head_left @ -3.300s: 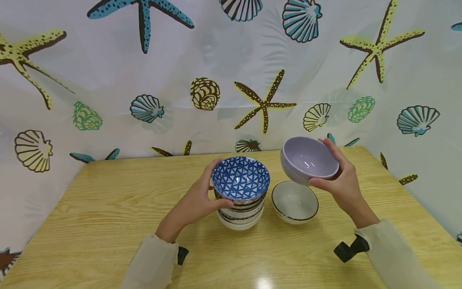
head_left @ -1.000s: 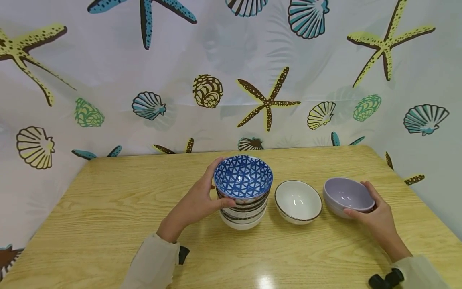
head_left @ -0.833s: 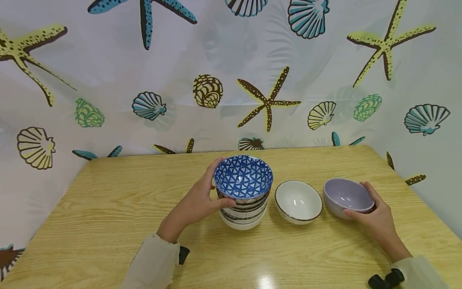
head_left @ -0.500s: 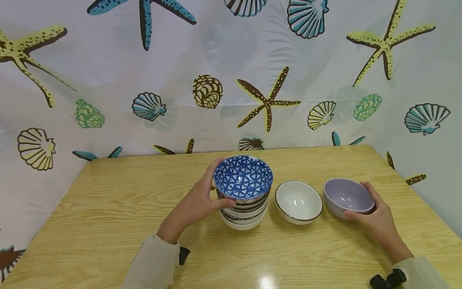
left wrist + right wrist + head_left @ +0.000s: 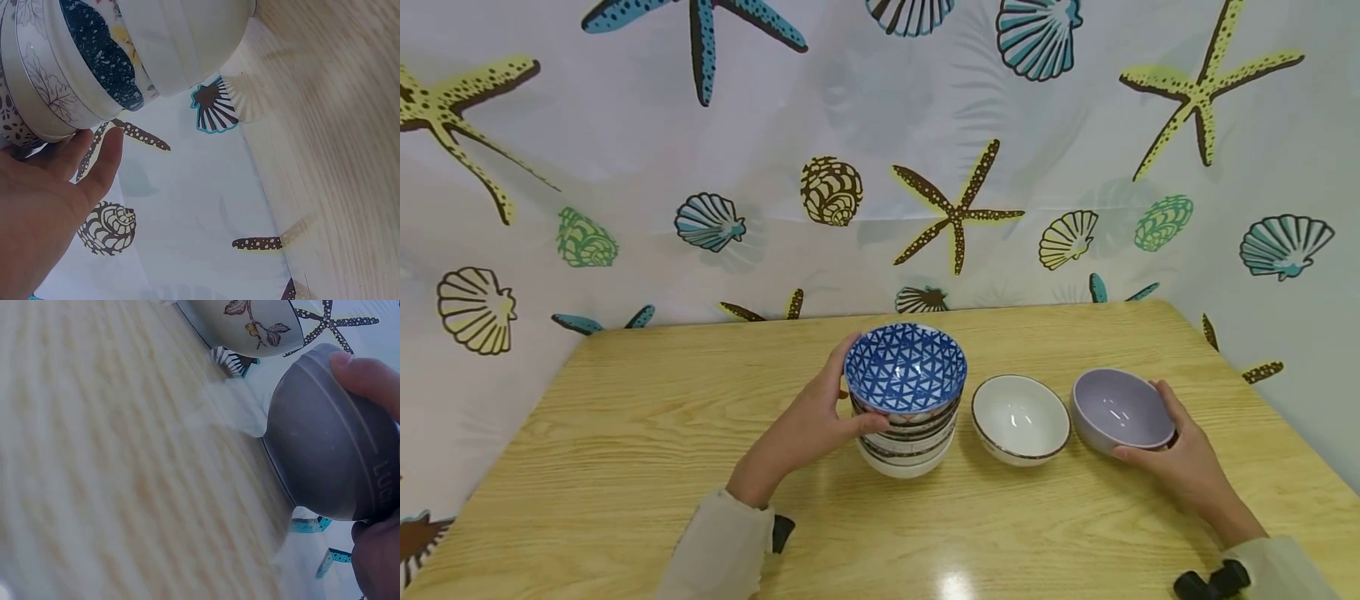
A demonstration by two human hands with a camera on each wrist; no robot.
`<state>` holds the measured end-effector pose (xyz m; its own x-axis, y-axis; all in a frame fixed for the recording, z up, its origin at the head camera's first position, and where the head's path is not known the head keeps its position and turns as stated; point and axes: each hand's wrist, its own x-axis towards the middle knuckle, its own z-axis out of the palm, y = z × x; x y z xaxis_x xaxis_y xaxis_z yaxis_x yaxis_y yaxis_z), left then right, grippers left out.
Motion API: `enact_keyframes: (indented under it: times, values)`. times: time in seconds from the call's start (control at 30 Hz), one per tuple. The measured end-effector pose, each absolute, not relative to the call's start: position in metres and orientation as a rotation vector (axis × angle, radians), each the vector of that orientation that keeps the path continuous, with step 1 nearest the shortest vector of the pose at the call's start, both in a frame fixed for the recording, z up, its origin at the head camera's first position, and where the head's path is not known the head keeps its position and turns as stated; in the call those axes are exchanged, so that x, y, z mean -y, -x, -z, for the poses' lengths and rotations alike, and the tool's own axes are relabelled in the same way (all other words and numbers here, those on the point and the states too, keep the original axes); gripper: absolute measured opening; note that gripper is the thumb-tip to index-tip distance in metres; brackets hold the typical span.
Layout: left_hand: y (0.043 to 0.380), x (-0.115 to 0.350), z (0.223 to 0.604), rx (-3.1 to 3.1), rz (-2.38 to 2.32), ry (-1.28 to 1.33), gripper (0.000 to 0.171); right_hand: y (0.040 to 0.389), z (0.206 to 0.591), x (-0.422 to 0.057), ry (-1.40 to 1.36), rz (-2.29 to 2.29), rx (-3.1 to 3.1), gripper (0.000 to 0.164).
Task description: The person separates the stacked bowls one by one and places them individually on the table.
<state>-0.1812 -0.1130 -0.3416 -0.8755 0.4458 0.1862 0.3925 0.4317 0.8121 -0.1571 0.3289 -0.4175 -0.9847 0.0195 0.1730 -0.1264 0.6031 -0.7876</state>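
A stack of bowls (image 5: 904, 446) stands mid-table, topped by a blue bowl (image 5: 906, 367) with a white triangle pattern. My left hand (image 5: 808, 433) grips the stack's upper left side, thumb in front and fingers behind. In the left wrist view those fingers (image 5: 103, 165) lie against the patterned bowl walls. To the right, a lavender bowl (image 5: 1122, 408) rests upright on the table, and my right hand (image 5: 1183, 454) holds its right side between thumb and fingers. Between stack and lavender bowl sits a white bowl (image 5: 1021, 417) with a dark rim; the right wrist view shows a leafy branch on its outside.
The wooden table (image 5: 647, 433) ends at the back against a white cloth (image 5: 760, 125) printed with starfish and shells. The same cloth hangs along the right side. Black wrist mounts (image 5: 1213, 579) sit at both cuffs.
My right hand has carried the lavender bowl from above the white bowl down onto the table at its right. Lately that bowl has tipped only slightly. The left hand stays on the stack.
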Motion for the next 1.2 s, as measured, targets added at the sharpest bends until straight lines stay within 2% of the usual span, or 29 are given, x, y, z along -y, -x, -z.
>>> enact_keyframes:
  times: [0.83,1.2]
  values:
    - [0.180,0.113,0.351,-2.579,-1.444,-0.779,0.109,0.161,0.395,-0.329,-0.250,-1.391,2.571,0.105]
    - [0.179,0.114,0.351,-2.589,-1.440,-0.795,0.109,0.169,0.376,-0.305,-0.388,-1.396,2.551,0.104]
